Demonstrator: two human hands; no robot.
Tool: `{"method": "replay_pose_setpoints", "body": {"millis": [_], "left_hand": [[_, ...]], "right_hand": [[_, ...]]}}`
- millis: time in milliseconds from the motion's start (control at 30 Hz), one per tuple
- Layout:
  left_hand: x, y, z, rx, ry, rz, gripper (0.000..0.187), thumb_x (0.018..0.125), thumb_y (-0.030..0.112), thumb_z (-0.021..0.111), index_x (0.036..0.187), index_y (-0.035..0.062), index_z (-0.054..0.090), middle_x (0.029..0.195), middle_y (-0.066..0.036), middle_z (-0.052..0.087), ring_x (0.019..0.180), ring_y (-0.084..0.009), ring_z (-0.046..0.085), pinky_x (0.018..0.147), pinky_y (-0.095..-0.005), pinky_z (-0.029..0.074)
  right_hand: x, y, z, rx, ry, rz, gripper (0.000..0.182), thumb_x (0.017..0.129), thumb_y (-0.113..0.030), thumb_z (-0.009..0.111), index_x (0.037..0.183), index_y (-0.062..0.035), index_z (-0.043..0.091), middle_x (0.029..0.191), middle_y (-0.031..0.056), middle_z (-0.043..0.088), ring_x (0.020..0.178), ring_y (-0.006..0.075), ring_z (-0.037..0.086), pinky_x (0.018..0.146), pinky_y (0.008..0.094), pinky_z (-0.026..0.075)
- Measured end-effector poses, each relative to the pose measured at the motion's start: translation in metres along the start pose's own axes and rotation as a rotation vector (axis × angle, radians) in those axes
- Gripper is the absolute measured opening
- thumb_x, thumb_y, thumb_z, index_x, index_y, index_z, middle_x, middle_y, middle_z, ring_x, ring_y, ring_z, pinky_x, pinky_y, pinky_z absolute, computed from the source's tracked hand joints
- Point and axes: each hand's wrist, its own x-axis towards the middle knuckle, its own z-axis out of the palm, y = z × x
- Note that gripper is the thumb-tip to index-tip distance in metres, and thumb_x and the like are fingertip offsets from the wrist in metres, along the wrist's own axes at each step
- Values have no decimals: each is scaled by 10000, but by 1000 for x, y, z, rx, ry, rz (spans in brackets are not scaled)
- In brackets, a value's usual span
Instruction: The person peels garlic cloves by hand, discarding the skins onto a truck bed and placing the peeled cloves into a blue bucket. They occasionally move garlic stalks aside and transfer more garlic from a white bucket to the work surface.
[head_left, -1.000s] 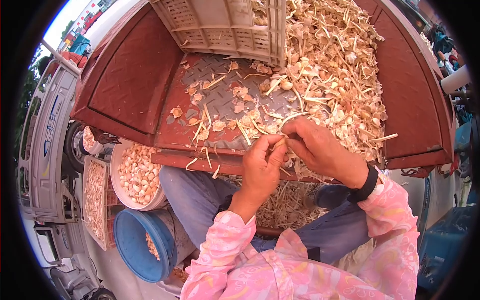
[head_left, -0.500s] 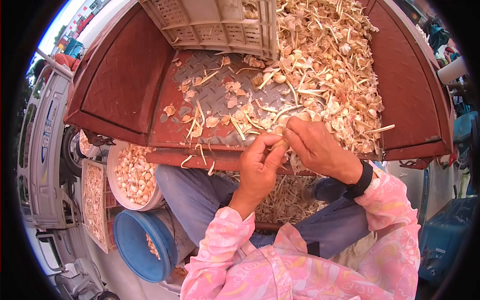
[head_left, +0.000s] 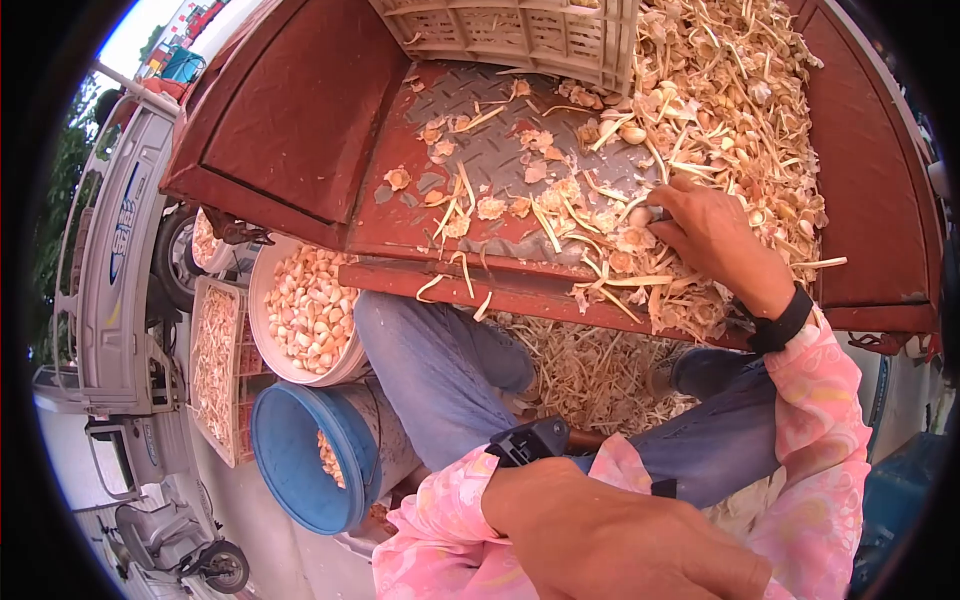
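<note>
My right hand (head_left: 715, 240), with a black band at the wrist, is low over the garlic heap (head_left: 735, 130) at its near left edge. Its thumb and forefinger are closed on something small and greyish that I cannot make out. Close to the camera, my left hand (head_left: 620, 525) reaches rightward across my lap with its back up; its fingertips are hidden. A black device (head_left: 530, 442) sits by the left cuff. Loose stems and papery skins (head_left: 560, 205) lie on the metal tray floor left of my right hand.
A pale plastic crate (head_left: 520, 35) stands at the back of the red metal tray (head_left: 290, 120). At left are a white bucket of cloves (head_left: 308, 310), a blue-rimmed bucket (head_left: 290, 460), a crate of peelings (head_left: 217, 365) and a grey vehicle (head_left: 120, 240). Peelings (head_left: 590, 375) cover the ground between my legs.
My hands, together at the tray's edge before, are now apart. The left has come back over my lap, near the camera; the right rests lower on the heap's edge. The view has shifted.
</note>
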Motion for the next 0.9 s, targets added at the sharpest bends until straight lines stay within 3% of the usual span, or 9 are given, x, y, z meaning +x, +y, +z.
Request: {"method": "replay_pose_setpoints", "body": {"millis": [100, 200, 367, 467, 533, 567, 633, 700, 900], "left_hand": [[5, 11, -9, -67, -78, -90, 180, 940, 68, 474, 937, -65, 595, 852, -163, 548, 719, -285, 563, 593, -332, 457], [8, 12, -14, -166, -110, -86, 175, 937, 78, 483, 936, -63, 587, 846, -161, 550, 725, -299, 562, 598, -349, 452], [16, 10, -26, -210, -194, -25, 160, 925, 68, 498, 951, -61, 589, 855, -166, 558, 742, -317, 560, 624, -361, 451], [13, 11, -29, -181, -167, -72, 164, 917, 73, 516, 967, -64, 591, 869, -158, 561, 767, -293, 563, 657, -345, 451], [9, 19, -45, -37, -164, -139, 176, 922, 104, 503, 947, -63, 551, 850, -148, 539, 769, -290, 550, 682, -337, 449], [7, 29, -55, 63, -167, -174, 189, 928, 124, 491, 930, -62, 522, 834, -143, 522, 765, -293, 539, 695, -336, 447], [-2, 50, -62, 225, 285, -496, 181, 917, 117, 521, 1009, -36, 550, 869, -97, 562, 723, -144, 527, 653, -262, 433], [-15, 48, -88, 320, 661, -631, 219, 903, 141, 529, 1041, -27, 546, 854, -129, 589, 645, -107, 525, 557, -197, 431], [-38, 22, -129, 143, 945, -696, 247, 933, 147, 494, 1114, -18, 522, 919, -116, 593, 689, -97, 563, 594, -199, 488]], "right_hand": [[2, 4, -1, -76, 32, 4, 154, 778, -133, 607, 918, -70, 597, 860, 108, 595, 809, 307, 608, 691, 404, 479], [8, -5, -1, -42, 56, -208, 132, 760, -95, 593, 890, -74, 593, 848, 104, 577, 814, 295, 600, 679, 392, 480], [15, -8, 4, -88, 3, -137, 117, 738, -60, 593, 849, -62, 556, 817, 110, 558, 773, 312, 583, 658, 403, 466], [14, 1, 9, 141, 28, -60, 130, 765, -97, 621, 851, -45, 537, 769, 109, 549, 707, 289, 576, 628, 372, 455], [13, 4, 6, 614, -71, 247, 211, 849, -171, 628, 983, -34, 540, 747, 21, 549, 654, 114, 526, 604, 260, 435], [12, 3, 2, 851, -68, 275, 225, 862, -174, 615, 1026, -40, 542, 770, 5, 556, 669, 97, 535, 607, 244, 439], [10, 5, -7, 1195, -85, 350, 250, 882, -173, 589, 1093, -50, 538, 806, -14, 568, 692, 78, 555, 615, 218, 446], [5, 7, -9, 1333, -156, 419, 226, 899, -175, 563, 1090, -56, 546, 838, -19, 581, 715, 64, 576, 626, 189, 450], [-4, 5, -14, 1479, -211, 386, 157, 895, -191, 571, 996, -72, 556, 810, -27, 590, 674, 48, 572, 595, 175, 445]]}}
